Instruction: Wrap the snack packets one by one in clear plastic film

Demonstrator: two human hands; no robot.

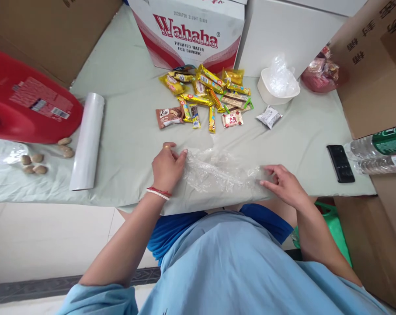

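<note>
A crumpled clear plastic bag or sheet [217, 171] lies on the table in front of me, between my two hands. My left hand [168, 166] is closed at its left end, the thumb along the plastic and the other fingers curled. At the right end, my right hand [286, 184] has thumb and forefinger apart, with the fingertips beside the edge of the plastic. Just beyond the plastic is a pile of small wrapped snacks [204, 100], mostly yellow. A brown packet [169, 117] and a white-and-red packet [232, 119] lie at its near side.
At left are a red jug [30, 96], a white film roll [88, 140] and several nuts [37, 158]. A Wahaha carton [191, 35] stands behind. Rightward are a white bowl [278, 92] holding plastic, a silver packet [269, 117], a phone [340, 163] and bottles [365, 148].
</note>
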